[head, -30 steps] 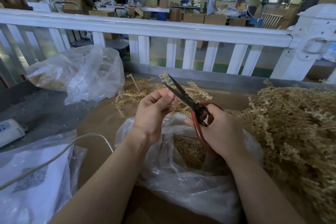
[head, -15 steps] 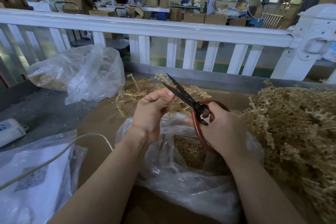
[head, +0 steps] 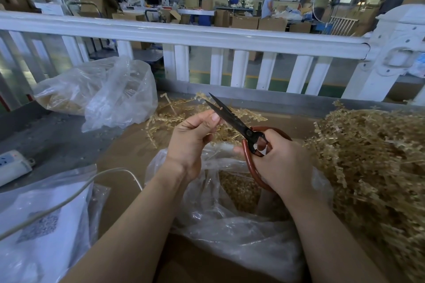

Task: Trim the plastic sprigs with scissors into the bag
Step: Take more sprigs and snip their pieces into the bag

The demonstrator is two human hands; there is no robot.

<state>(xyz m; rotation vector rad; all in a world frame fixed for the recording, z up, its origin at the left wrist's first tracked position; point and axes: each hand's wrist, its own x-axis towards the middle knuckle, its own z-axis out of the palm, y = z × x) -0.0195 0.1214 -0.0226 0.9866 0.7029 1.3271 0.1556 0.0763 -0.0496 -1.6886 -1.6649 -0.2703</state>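
- Head view: the left hand (head: pixel 190 142) pinches a small sprig piece at the blades of the scissors (head: pixel 232 119), right above the open bag (head: pixel 230 220), so I judge that the cut bits should fall inside.
- The right hand (head: pixel 280 165) has its grip clamped around the red handles; the blades stand slightly apart.
- Untrimmed plastic sprigs (head: pixel 372 158) lie piled on the bench (head: pixel 57 142) at the right, within easy reach.
- A printed sheet in a pouch (head: pixel 41 225) at the left shows a code, not readable.

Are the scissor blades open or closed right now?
Open, slightly. The scissors show two black tips spread apart above the left hand; the right hand grips the red handles.
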